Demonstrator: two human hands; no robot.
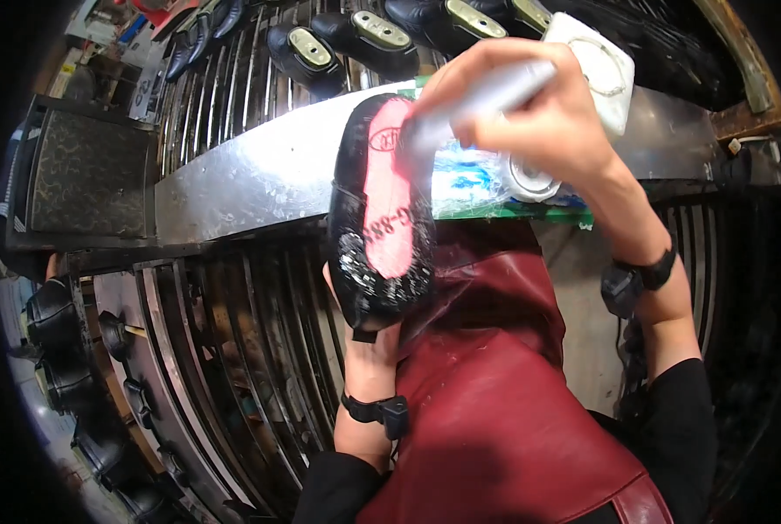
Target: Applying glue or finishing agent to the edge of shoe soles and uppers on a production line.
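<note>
A black shoe on a last (345,205) is held sole up in front of me, with a pink strip (389,196) down its middle and wet-looking gloss at its near end. My left hand (371,348) grips it from beneath, most of its fingers hidden by the shoe. My right hand (558,118) is closed around a pale, slim tool (508,90), blurred by motion; its kind I cannot make out. The tool's lower end is at the shoe's right edge, near the far end of the pink strip.
A metal bench top (251,175) crosses behind the shoe. On its right are a white plastic container (613,83), a round white piece (533,185) and a green-edged, blue-smeared sheet (471,175). Lasted black shoes (369,44) line the back rack; more (67,384) stand lower left. A dark board (93,170) is left.
</note>
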